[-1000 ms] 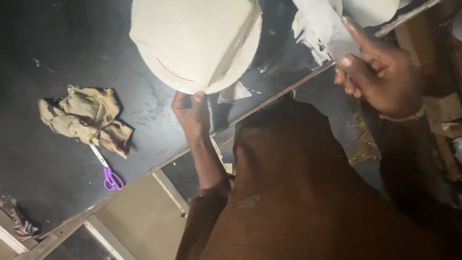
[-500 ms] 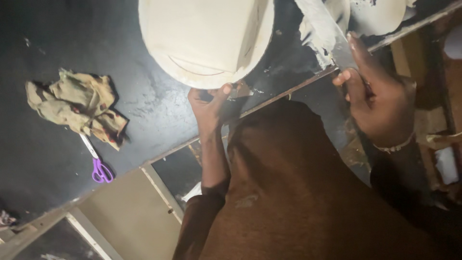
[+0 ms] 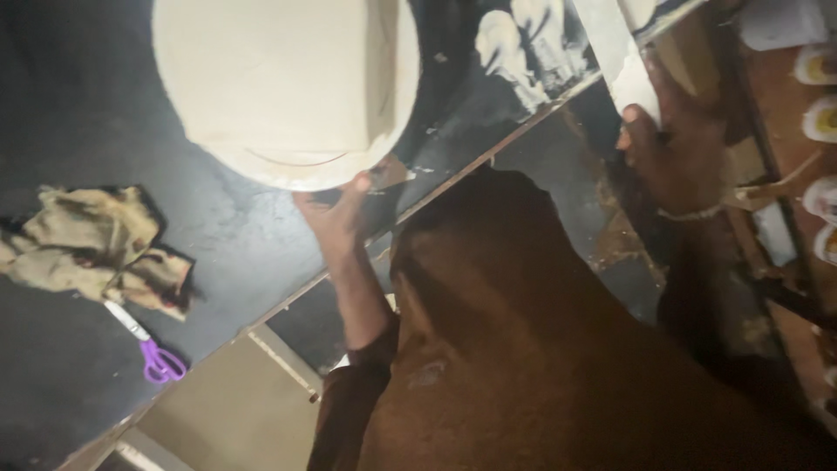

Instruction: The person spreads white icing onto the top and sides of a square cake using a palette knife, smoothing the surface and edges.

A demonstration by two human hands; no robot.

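A large cream-white round form (image 3: pixel 279 78) with a raised squarish middle lies on the black table (image 3: pixel 235 253). My left hand (image 3: pixel 336 214) grips its near rim, thumb on the edge beside a small brownish scrap. My right hand (image 3: pixel 671 144) is off the table's right end, fingers closed around a long pale strip (image 3: pixel 615 52) that runs up toward the top edge. My brown-sleeved arms and torso fill the lower middle of the view.
A crumpled olive-tan rag (image 3: pixel 96 244) lies at the left, with purple-handled scissors (image 3: pixel 148 349) just below it. White smears (image 3: pixel 514 48) mark the table's far right. A wooden shelf (image 3: pixel 785 157) with pale round items stands at the right. Tan panels (image 3: pixel 227 414) lie below the table edge.
The round form has shifted left and nearer under my left hand. My right hand has moved up and right along the pale strip. The view has panned, so rag and scissors sit lower left.
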